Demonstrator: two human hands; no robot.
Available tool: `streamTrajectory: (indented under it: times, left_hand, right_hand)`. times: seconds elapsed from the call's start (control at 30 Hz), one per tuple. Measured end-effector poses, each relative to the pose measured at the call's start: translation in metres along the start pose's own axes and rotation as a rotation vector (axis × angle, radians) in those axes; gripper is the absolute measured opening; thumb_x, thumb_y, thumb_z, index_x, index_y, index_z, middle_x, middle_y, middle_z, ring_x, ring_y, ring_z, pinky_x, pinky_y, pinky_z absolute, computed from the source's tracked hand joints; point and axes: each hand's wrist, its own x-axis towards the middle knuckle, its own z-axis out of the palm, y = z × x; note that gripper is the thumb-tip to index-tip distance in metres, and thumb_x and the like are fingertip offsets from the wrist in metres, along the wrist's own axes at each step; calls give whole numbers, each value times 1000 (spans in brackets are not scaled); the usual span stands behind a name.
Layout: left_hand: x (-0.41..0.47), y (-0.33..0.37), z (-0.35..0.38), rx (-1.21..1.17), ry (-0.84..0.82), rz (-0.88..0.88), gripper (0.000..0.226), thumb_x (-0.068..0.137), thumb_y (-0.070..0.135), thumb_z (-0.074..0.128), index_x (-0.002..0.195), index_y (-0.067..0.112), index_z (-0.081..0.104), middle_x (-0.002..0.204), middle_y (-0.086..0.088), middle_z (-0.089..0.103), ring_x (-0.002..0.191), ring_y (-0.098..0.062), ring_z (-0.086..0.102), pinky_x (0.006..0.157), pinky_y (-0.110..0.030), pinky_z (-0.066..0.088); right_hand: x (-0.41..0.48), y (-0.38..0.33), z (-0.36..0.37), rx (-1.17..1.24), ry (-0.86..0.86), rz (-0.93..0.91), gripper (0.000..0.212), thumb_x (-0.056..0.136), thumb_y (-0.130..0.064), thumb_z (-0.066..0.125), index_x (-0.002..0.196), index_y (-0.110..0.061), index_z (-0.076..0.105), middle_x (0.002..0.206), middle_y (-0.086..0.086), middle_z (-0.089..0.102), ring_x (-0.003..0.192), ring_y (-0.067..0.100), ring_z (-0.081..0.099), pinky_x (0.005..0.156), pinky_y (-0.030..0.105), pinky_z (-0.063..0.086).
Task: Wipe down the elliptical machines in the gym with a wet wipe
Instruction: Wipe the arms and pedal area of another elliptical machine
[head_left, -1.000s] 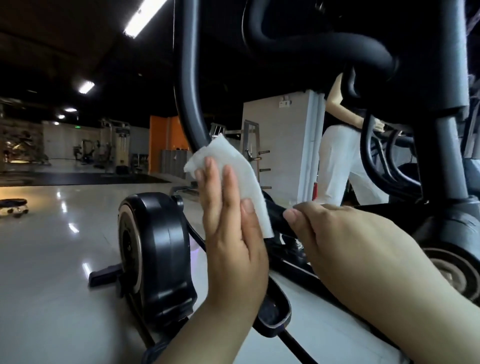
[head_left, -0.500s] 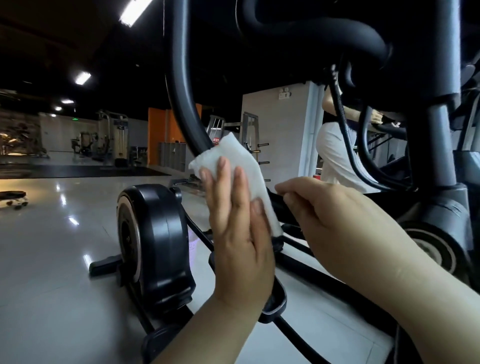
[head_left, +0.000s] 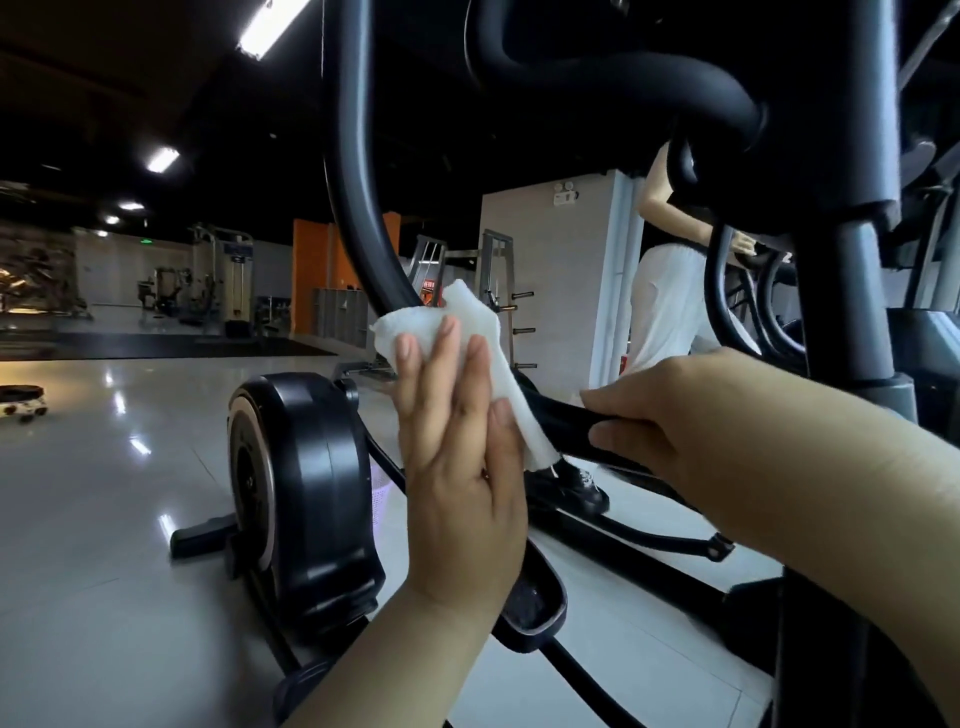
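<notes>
**Wipe pressed to elliptical bar**

A glossy floor (head_left: 104, 519) is spread beneath a black elliptical (head_left: 852, 291). Its wheel cover (head_left: 311, 483) is set low at the left, and its curved arm (head_left: 353, 208) is seen sweeping down the middle. A person in white (head_left: 670, 312) is seen behind, at another machine. The sloping bar (head_left: 566, 421) is gripped by the right hand (head_left: 701, 426), the fingers being curled round it. The left hand (head_left: 457, 467) is held upright, fingers straight and close together. By them the white wipe (head_left: 483, 332) is pressed flat where arm and bar meet, just left of the right hand.
</notes>
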Motion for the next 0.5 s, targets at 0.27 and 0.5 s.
streamTrajectory:
  times: [0.27, 0.5]
  left_hand:
    - [-16, 22, 2, 15, -226, 120, 41, 106, 16, 44, 146, 8, 44, 152, -8, 48, 155, -29, 22, 123, -53, 26]
    - [0, 10, -4, 80, -122, 12, 41, 108, 16, 40, 145, 2, 51, 153, -6, 47, 155, -26, 21, 120, -63, 25]
  right_hand:
    - [-10, 3, -1, -119, 32, -38, 15, 104, -22, 50, 99, -25, 63, 78, -3, 60, 69, 12, 56, 72, 26, 51]
    - [-18, 15, -14, 8, 14, 27, 28, 105, -26, 46, 123, -32, 67, 114, -6, 71, 104, 15, 65, 95, 32, 50]
